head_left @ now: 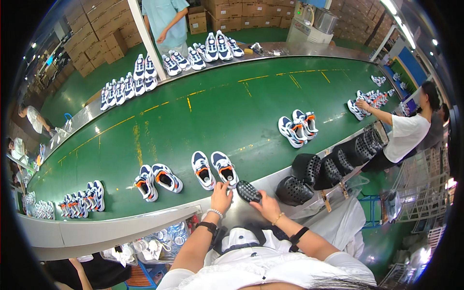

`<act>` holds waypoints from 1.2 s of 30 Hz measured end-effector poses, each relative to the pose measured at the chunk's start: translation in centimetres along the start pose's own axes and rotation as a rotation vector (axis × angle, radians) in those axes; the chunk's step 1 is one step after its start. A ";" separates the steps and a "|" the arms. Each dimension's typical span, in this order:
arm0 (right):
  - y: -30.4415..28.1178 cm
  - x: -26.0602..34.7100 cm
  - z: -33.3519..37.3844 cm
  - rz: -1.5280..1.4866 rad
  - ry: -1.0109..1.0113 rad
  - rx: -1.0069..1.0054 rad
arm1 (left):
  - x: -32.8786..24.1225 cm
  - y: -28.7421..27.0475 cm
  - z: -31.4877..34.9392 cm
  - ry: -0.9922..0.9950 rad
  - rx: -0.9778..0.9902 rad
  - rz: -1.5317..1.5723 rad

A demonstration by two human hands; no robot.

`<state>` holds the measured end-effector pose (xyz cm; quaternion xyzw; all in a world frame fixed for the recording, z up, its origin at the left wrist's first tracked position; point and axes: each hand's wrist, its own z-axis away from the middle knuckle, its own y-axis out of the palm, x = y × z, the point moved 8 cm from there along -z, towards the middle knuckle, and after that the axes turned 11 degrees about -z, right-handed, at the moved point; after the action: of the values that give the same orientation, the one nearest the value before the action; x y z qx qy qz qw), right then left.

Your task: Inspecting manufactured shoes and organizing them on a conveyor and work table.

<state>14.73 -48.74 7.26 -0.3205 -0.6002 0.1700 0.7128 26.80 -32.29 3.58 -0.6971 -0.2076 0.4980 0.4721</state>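
Observation:
My left hand (221,197) reaches to the heel of the right shoe of a white, navy and orange sneaker pair (212,168) on the green conveyor belt (203,111); its fingertips touch the shoe. My right hand (267,206) holds a black perforated shoe insert (248,191) over the steel edge of the belt. A blue and white shoe (244,239) lies in my lap between my forearms.
Several more sneaker pairs stand along the belt (157,180) (297,126). A row of black perforated shoe forms (328,169) hangs on a rack to my right. A person in white (403,135) works at the right; another in teal (166,21) stands across. Cardboard boxes (232,9) are stacked behind.

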 end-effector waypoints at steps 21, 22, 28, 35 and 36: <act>9.7 8.5 -14.4 0.371 -0.009 0.087 | 4.6 2.6 0.2 -0.053 0.227 0.103; 9.9 7.8 -14.4 0.370 0.002 0.074 | 4.3 2.7 0.0 -0.054 0.239 0.124; 12.0 7.3 -14.3 0.441 -0.115 0.038 | 4.6 2.5 0.5 -0.036 0.247 0.147; 13.8 6.7 -14.4 0.423 0.006 -0.024 | 6.2 2.1 0.7 -0.053 0.191 0.211; 13.9 6.7 -14.5 0.365 -0.001 -0.047 | 6.5 1.6 0.6 -0.060 0.147 0.262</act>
<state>32.21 -37.97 1.94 -0.4407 -0.5361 0.2827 0.6622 28.73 -27.87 -1.09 -0.6666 -0.0917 0.5897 0.4466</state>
